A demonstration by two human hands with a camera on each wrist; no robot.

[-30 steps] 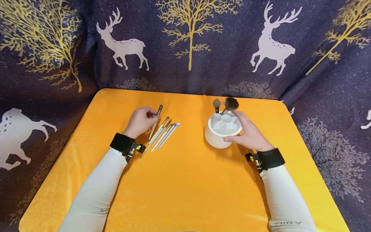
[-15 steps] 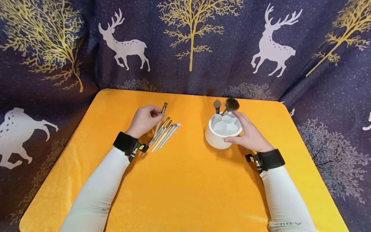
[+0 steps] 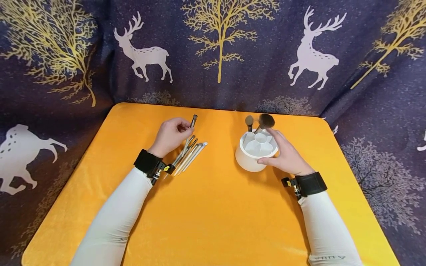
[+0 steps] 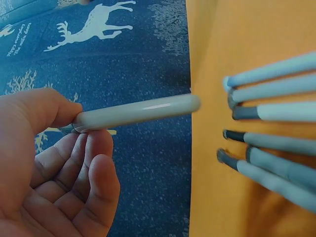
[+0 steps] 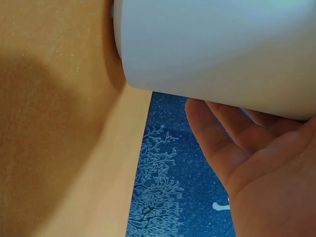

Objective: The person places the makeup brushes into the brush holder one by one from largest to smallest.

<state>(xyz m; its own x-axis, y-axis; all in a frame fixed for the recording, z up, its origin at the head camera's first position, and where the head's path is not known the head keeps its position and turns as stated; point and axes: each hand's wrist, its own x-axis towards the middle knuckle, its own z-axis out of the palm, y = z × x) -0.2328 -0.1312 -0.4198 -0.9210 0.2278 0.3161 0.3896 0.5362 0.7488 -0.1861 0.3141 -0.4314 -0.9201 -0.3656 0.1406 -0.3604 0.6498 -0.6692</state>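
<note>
My left hand [image 3: 171, 137] pinches a makeup brush [image 3: 193, 120] between thumb and fingers, bristle end up. Seen from the left wrist, its pale handle [image 4: 143, 111] sticks out over the table's edge line, clear of the other brushes. Below that hand, several slim makeup brushes [image 3: 190, 159] lie side by side on the cloth. My right hand [image 3: 288, 157] grips a white round brush holder [image 3: 249, 161] by its side, thumb at the front. A small brush [image 3: 249, 122] and a large fluffy brush [image 3: 266, 121] stand in the holder's back part. The right wrist view shows fingers against the holder's wall [image 5: 212, 49].
An orange cloth [image 3: 219, 214] covers the table. The holder's top has petal-shaped dividers [image 3: 260, 144] around a central ring. Behind the table hangs a dark curtain [image 3: 199, 88] with deer and trees.
My left hand has lifted the brush off the pile and moved it slightly right and away from me. The right hand and the holder have stayed in place.
</note>
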